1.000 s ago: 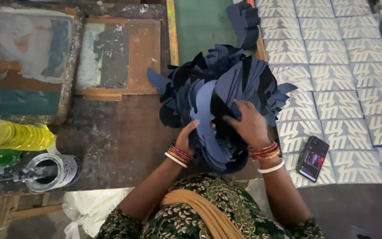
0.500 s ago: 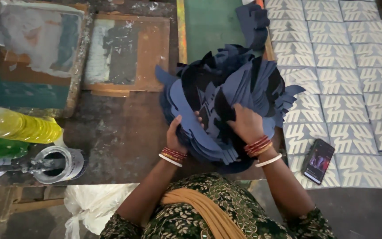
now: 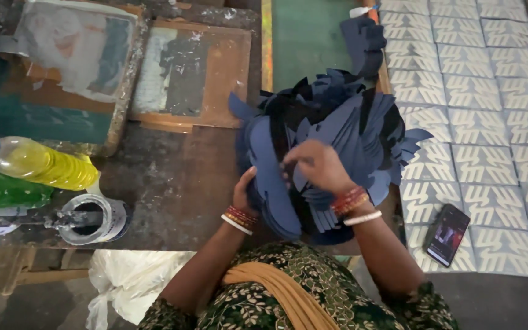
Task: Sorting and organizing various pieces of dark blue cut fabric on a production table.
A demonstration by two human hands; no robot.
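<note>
A thick bundle of dark blue cut-out pieces [image 3: 337, 122] with jagged edges fans out above the worn brown table [image 3: 178, 183]. My left hand [image 3: 245, 192] grips the bundle's lower left edge from underneath. My right hand [image 3: 316, 165] rests on top of the stack, fingers pinched on one blue piece near the middle. Both wrists wear red and white bangles. More blue pieces [image 3: 365, 40] stick up behind the bundle.
Printed white tiles [image 3: 484, 122] cover the surface at right, with a phone [image 3: 446, 234] lying on them. A green screen frame [image 3: 307, 36] and two wooden frames [image 3: 190, 73] lie at the back. At left sit a yellow bottle [image 3: 38, 165], an open tin [image 3: 96, 219] and a white bag [image 3: 129, 278].
My right hand has moved from the bundle's lower right up onto its middle and closed on a piece. The left hand stays under the lower left edge.
</note>
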